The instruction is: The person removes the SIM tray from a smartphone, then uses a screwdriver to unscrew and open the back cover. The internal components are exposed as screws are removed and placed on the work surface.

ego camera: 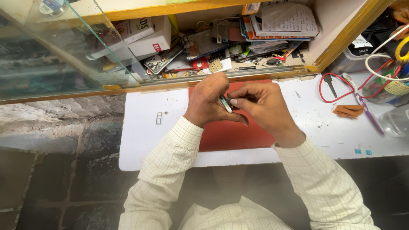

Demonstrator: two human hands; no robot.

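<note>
While both hands meet over the middle of the frame, a small slim device (225,103) sits pinched between them, its long axis running diagonally from upper left to lower right, mostly hidden by fingers. The left hand (209,101) curls closed around it from the left; the right hand (261,105) closes on it from the right, thumb pressing toward its edge. Both wrists angle inward from checked sleeves (170,166). Beneath lies a red mat (230,134) on a white worktop (145,136). A cluttered shelf (221,42) fills the upper centre, red wire (341,83) at right.
</note>
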